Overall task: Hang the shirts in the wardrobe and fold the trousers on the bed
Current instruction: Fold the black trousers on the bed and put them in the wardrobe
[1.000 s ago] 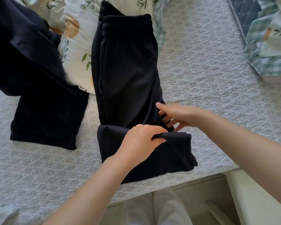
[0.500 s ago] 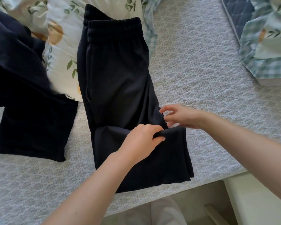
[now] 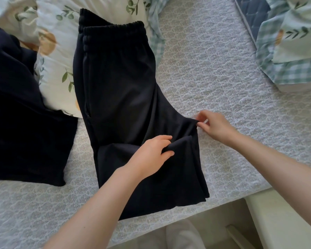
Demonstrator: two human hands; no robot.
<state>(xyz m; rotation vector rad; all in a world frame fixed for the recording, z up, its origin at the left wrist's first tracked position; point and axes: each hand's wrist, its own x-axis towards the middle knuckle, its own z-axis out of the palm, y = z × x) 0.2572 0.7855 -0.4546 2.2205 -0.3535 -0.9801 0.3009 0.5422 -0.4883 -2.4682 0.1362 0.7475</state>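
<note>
Black trousers lie lengthwise on the grey patterned bed cover, elastic waistband at the far end, legs folded back near the bed's front edge. My left hand pinches a fold of the folded-back leg in the middle. My right hand pinches the trousers' right edge at the crotch corner, just off the fabric over the bed cover. A second dark garment lies spread at the left.
A floral pillow lies under the trousers' left side at the back. A checked and floral quilt is bunched at the far right. The bed's front edge runs along the bottom, with a pale bedside unit at lower right.
My right hand slid rightward from on the fabric to the trousers' right edge and pinched it. My left hand kept its hold on the fold. The camera view shifted slightly.
</note>
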